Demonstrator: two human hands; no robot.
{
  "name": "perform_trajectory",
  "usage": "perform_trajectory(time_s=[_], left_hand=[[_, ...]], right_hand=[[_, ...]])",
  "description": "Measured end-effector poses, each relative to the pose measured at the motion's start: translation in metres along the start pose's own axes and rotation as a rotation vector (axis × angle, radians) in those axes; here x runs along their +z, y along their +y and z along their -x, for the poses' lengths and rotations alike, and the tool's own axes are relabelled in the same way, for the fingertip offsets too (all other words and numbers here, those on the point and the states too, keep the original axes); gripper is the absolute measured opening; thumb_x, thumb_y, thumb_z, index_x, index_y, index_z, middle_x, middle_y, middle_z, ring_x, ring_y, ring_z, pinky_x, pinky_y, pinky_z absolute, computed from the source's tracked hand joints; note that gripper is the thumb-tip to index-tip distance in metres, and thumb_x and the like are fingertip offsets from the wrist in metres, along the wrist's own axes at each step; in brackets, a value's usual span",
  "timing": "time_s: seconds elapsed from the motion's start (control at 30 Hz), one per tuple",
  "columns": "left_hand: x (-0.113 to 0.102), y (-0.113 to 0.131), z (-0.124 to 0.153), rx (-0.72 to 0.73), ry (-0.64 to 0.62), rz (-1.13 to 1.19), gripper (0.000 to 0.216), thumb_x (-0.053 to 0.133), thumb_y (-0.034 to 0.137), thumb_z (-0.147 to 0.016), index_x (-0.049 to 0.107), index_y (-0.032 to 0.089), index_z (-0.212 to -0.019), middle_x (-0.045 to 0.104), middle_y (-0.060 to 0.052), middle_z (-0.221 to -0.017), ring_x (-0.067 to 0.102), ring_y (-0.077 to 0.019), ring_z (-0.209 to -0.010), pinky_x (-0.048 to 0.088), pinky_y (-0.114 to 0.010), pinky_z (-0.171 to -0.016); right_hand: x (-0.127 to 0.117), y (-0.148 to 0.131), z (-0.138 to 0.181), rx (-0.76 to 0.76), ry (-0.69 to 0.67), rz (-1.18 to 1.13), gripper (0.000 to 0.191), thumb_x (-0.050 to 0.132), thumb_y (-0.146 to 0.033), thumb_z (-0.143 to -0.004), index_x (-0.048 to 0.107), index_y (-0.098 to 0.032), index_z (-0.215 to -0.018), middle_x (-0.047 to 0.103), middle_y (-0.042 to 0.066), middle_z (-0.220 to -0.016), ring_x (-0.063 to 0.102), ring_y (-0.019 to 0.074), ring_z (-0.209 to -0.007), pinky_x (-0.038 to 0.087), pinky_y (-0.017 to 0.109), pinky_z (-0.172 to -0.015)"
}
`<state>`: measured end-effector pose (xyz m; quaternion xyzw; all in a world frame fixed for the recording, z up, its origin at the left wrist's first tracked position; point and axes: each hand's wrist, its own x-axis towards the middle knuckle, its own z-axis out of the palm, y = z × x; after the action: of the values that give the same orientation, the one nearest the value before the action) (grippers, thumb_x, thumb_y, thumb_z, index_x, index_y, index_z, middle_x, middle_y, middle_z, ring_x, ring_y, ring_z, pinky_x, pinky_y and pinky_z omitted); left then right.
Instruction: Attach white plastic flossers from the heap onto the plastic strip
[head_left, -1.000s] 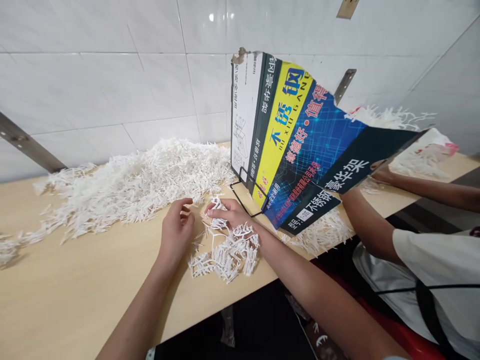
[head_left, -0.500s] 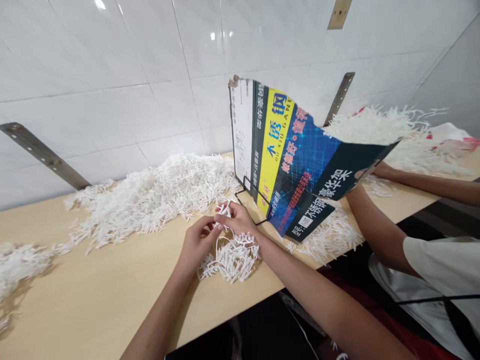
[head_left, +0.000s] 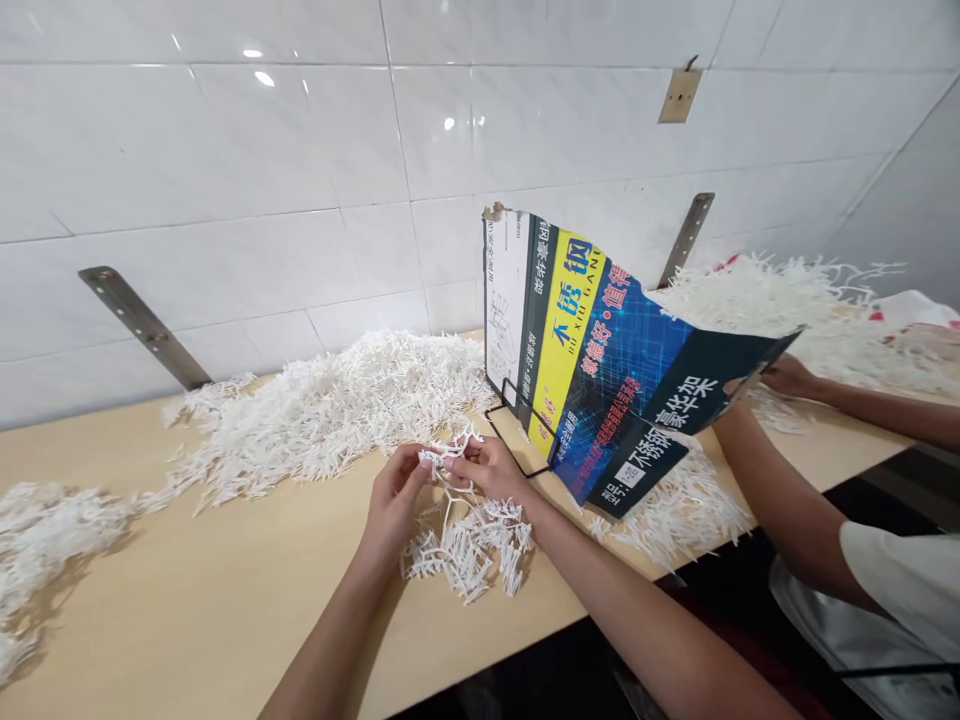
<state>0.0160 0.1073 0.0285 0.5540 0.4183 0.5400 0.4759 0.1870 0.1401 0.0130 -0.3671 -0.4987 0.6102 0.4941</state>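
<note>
My left hand (head_left: pixel 394 492) and my right hand (head_left: pixel 496 474) are close together above the table, thumbs and fingertips pinched on white branching plastic strands (head_left: pixel 448 508). A thin forked part hangs down between the hands, and more strands stick up past the right fingers. Just below lies a small heap of short white twig-like pieces (head_left: pixel 466 552), partly under my right wrist. How the held strands join this heap I cannot make out.
A long pile of similar white pieces (head_left: pixel 352 400) lies along the wall, another (head_left: pixel 56 535) at left. A printed cardboard sheet (head_left: pixel 600 350) stands in a black wire holder (head_left: pixel 492 425) at right. Beyond it are a co-worker's arms (head_left: pixel 772 490) and more white pieces (head_left: pixel 802 290).
The view has tilted up, so the scene sits lower in the picture. Between my hands the strands are more spread out, with a forked part now hanging down. Both hands keep their pinch.
</note>
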Motion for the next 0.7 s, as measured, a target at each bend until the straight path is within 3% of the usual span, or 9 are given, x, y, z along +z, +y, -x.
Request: perform_trajectory(time_s=[0.2,0.33,0.43,0.5,0.7], left_hand=[[0.002,-0.009,-0.002,-0.026,-0.026,-0.089,0.032,0.075,0.048,-0.085,0.070,0.016,-0.086,0.061,0.000,-0.074,0.054,-0.0136,-0.070,0.045,-0.025,-0.067],[-0.002,-0.010,-0.003,-0.010,-0.017,-0.112,0.031,0.077,0.047,-0.083,0.072,0.017,-0.084,0.066,-0.002,-0.082,0.059,-0.0161,-0.077,0.047,-0.026,-0.071],[-0.004,-0.007,-0.001,0.073,-0.089,-0.205,0.029,0.071,0.047,-0.090,0.074,0.018,-0.094,0.071,-0.006,-0.098,0.065,-0.0195,-0.091,0.050,-0.028,-0.078],[-0.005,-0.005,0.002,0.092,-0.128,-0.301,0.032,0.066,0.049,-0.094,0.073,0.019,-0.101,0.073,-0.007,-0.102,0.067,-0.0197,-0.089,0.051,-0.028,-0.077],[-0.008,-0.007,0.002,0.066,-0.122,-0.481,0.034,0.060,0.050,-0.095,0.069,0.018,-0.090,0.069,-0.002,-0.070,0.063,-0.0170,-0.065,0.046,-0.027,-0.065]], right_hand=[[-0.001,0.001,0.004,-0.084,0.114,0.097,0.037,0.086,-0.045,-0.067,0.068,-0.017,-0.082,0.063,-0.001,-0.069,0.055,0.0134,-0.063,0.041,0.024,-0.055],[-0.002,-0.005,0.008,-0.064,0.048,0.057,0.041,0.087,-0.048,-0.065,0.069,-0.015,-0.082,0.063,-0.001,-0.068,0.051,0.0115,-0.059,0.040,0.024,-0.054],[-0.002,-0.007,0.011,-0.013,-0.071,0.131,0.045,0.085,-0.054,-0.069,0.072,-0.014,-0.085,0.056,-0.004,-0.057,0.043,0.0092,-0.051,0.031,0.023,-0.049],[-0.001,-0.006,0.012,-0.007,-0.070,0.220,0.045,0.085,-0.053,-0.070,0.075,-0.013,-0.088,0.050,-0.006,-0.051,0.039,0.0087,-0.049,0.027,0.023,-0.048],[0.005,-0.002,0.013,-0.078,0.074,0.360,0.045,0.086,-0.053,-0.068,0.080,-0.013,-0.087,0.062,-0.001,-0.065,0.048,0.0121,-0.061,0.035,0.025,-0.057]])
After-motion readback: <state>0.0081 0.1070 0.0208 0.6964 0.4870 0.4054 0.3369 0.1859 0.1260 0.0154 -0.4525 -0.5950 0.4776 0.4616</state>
